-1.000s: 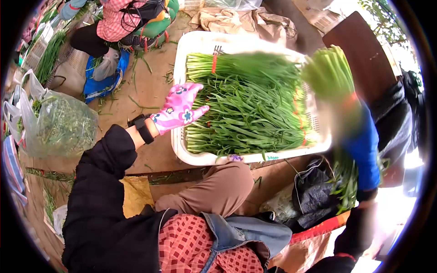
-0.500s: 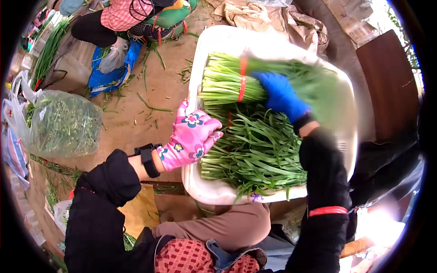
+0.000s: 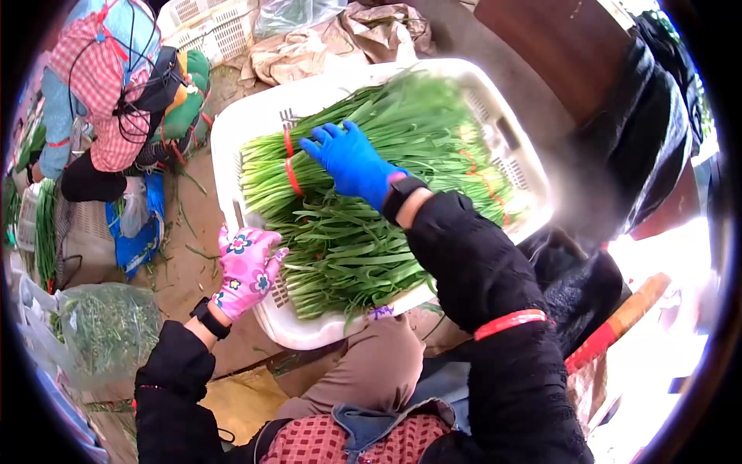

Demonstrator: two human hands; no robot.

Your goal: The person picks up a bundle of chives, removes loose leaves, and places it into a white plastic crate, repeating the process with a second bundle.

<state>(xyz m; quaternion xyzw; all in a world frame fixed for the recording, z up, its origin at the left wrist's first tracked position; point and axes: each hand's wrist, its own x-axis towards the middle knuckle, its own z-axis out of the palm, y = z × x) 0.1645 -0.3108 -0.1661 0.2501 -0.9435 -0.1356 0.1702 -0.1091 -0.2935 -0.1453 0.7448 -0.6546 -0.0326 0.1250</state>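
A white plastic basket (image 3: 224,166) holds several bundles of long green chives. My left hand (image 3: 246,267), in a pink flowered glove, is closed over the basket's left rim. Inside the basket, my right hand (image 3: 352,162), in a blue glove, rests palm down on an upper bundle of chives (image 3: 267,166) with its fingers spread. Red bands (image 3: 293,177) circle the pale stalk ends beside my fingertips. Dark leaves of another bundle (image 3: 348,243) lie nearer my body. More pale stalk ends with a red band (image 3: 487,184) show at the basket's right side.
Another person in a checked garment (image 3: 116,85) sits at the upper left. A clear bag of green scraps (image 3: 108,329) stands at the lower left. Crumpled brown sacking (image 3: 340,39) and a pale crate (image 3: 207,31) lie beyond the basket. Dark cloth (image 3: 626,131) hangs at the right.
My right hand has opened from the banded bundle it was moving and now lies flat on the chives. My left hand stays at the rim. The view has swung to the right.
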